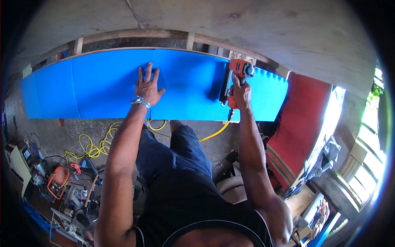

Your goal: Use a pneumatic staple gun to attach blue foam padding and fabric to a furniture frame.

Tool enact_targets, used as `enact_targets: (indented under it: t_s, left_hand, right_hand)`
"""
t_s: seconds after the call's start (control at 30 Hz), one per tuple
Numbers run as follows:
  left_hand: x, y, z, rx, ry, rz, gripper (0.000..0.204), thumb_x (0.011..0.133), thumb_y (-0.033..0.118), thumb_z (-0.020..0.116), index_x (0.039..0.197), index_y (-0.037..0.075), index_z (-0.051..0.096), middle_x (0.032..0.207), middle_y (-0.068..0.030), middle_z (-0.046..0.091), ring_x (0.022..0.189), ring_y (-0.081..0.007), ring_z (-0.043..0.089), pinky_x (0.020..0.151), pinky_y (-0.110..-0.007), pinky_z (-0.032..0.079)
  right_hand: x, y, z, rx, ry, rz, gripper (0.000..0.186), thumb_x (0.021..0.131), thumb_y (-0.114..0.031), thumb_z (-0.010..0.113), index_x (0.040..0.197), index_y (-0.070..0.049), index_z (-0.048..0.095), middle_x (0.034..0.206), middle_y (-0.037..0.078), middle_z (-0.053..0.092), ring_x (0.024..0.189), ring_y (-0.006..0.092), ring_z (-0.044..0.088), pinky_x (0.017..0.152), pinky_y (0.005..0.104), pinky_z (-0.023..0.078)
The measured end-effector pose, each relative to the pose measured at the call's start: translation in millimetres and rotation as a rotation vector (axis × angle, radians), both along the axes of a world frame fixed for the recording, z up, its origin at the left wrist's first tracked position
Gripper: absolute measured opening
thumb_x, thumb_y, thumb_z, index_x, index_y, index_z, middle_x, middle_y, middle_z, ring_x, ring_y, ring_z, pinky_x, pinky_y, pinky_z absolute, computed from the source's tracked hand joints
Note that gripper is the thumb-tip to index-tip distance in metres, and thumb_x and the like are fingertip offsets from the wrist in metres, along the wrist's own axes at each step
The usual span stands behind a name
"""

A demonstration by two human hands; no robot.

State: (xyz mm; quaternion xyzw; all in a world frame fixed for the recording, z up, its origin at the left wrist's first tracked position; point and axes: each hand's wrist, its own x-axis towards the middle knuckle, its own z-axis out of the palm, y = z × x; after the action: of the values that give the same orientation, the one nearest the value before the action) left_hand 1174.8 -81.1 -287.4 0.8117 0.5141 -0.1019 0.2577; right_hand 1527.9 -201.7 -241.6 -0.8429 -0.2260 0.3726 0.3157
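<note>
My left hand [149, 86] lies on the long blue padded panel [103, 88] with its fingers spread, just left of a seam near the middle. My right hand [242, 92] is closed round the grip of an orange and black pneumatic nail or staple gun [238, 66]. The gun is over the panel's right part, with its long black magazine along the left side; whether its tip touches the panel I cannot tell. A yellow air hose [216, 133] runs from the bottom of the gun down under the panel's near edge.
A plywood surface [271, 33] on a wooden frame spans the top. Red cloth [300, 119] hangs at the right, beside a bright slatted window [366, 152]. At lower left are an orange compressor [61, 176], scattered tools and coiled hose on the concrete floor [94, 127].
</note>
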Motion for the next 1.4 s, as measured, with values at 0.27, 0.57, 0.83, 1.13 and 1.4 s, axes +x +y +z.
enact_targets:
  t_s: [0.27,0.57,0.83,1.13,1.4]
  left_hand:
    - [0.7,1.1,3.7,-0.036,0.005,0.008,0.088,0.088,0.039,0.079,0.162,0.018,0.035,0.176,-0.008,0.003,0.158,-0.0486,0.011,0.119,-0.063,0.036]
    - [-1.6,2.4,6.5,-0.059,-0.011,0.029,0.089,0.088,0.035,0.08,0.162,0.018,0.033,0.176,-0.0087,0.003,0.159,-0.0484,0.009,0.119,-0.065,0.035]
    - [-8.4,1.3,4.2,-0.076,-0.013,0.051,0.092,0.087,0.035,0.081,0.163,0.017,0.032,0.176,-0.0085,0.003,0.159,-0.049,0.007,0.119,-0.067,0.034]
    - [-9.8,1.4,-1.7,-0.102,-0.037,0.068,0.093,0.087,0.036,0.079,0.164,0.017,0.031,0.176,-0.0078,0.001,0.16,-0.0469,0.006,0.12,-0.067,0.032]
    - [-6.9,1.7,-2.4,-0.098,0.007,0.018,0.091,0.09,0.04,0.075,0.165,0.018,0.028,0.176,-0.0072,-0.001,0.159,-0.0479,0.005,0.12,-0.067,0.032]
  right_hand:
    - [-42.3,25.0,-1.3,-0.004,-0.025,0.049,0.052,0.097,-0.054,0.071,0.096,-0.002,0.066,0.062,0.005,0.063,0.056,0.0144,0.065,0.055,0.0332,0.053]
    - [-77.4,44.9,-2.4,-0.022,0.009,0.112,0.053,0.097,-0.055,0.07,0.101,-0.003,0.066,0.064,0.006,0.065,0.059,0.0148,0.068,0.055,0.0333,0.054]
    - [-109.2,58.3,10.6,-0.017,0.051,0.121,0.05,0.098,-0.05,0.07,0.101,-0.001,0.066,0.064,0.006,0.065,0.057,0.015,0.067,0.055,0.0325,0.055]
    - [-136.6,72.0,14.0,0.001,0.06,0.153,0.053,0.099,-0.054,0.068,0.104,-0.001,0.065,0.065,0.004,0.063,0.056,0.013,0.065,0.054,0.0306,0.053]
    - [-151.2,79.5,11.3,-0.016,0.021,0.225,0.052,0.101,-0.055,0.066,0.096,-0.003,0.061,0.066,0.005,0.062,0.058,0.0128,0.065,0.054,0.0306,0.054]
